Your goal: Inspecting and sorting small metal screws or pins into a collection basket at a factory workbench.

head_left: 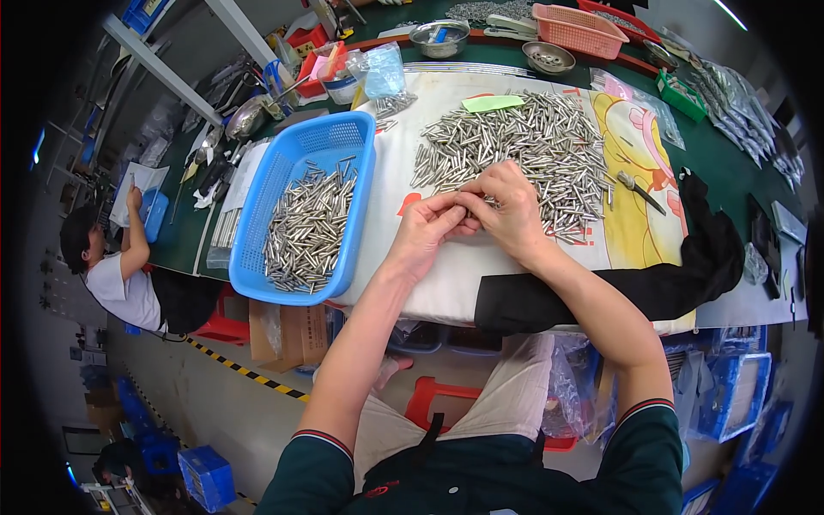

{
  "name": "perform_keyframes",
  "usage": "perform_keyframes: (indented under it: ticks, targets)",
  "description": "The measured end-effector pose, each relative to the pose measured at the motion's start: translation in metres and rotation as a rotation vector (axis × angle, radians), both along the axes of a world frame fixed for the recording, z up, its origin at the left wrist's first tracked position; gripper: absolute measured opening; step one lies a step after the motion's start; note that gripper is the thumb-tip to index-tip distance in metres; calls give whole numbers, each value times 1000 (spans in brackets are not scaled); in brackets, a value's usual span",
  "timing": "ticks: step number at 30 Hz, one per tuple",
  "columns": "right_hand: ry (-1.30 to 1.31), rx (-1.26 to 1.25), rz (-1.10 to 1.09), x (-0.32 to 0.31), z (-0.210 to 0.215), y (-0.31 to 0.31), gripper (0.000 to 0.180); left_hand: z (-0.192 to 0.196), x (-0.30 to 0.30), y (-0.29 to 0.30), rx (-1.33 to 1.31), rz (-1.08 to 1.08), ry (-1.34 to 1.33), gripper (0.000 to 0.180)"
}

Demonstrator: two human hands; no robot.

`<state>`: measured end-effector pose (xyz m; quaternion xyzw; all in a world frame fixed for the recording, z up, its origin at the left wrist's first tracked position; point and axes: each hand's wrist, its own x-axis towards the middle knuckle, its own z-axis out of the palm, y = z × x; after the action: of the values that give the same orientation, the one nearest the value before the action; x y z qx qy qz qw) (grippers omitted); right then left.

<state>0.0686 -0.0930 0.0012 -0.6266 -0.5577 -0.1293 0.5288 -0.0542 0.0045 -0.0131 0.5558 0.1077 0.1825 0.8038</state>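
My left hand (427, 230) and my right hand (506, 209) meet at the near edge of a big heap of small metal pins (515, 146) spread on a white printed cloth (446, 275). Both hands pinch a few pins between their fingertips, which touch each other. To the left, a blue plastic basket (352, 137) holds many more of the same pins (307, 227). A light green card (492, 103) lies on the far side of the heap.
A black cloth (652, 283) lies at the table's near right edge. A pink basket (577, 30), metal bowls (548, 58), a green tray (682, 94) and bagged parts (742, 112) stand at the back. Another person (112, 275) sits at the far left.
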Motion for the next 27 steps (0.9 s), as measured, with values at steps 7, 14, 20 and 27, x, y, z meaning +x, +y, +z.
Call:
perform_keyframes:
  ticks: [7,14,20,27]
  targets:
    - [138,-43,25,-4,5,-2,22,2,0,-3,140,93,-98,19]
    - [7,113,218,-1,12,-6,25,2,-1,-4,176,129,-208,18]
    - [5,129,208,-4,14,-6,20,1,-1,-3,161,132,-200,17]
    - [5,125,205,-4,13,-5,20,3,-1,-4,182,166,-184,16]
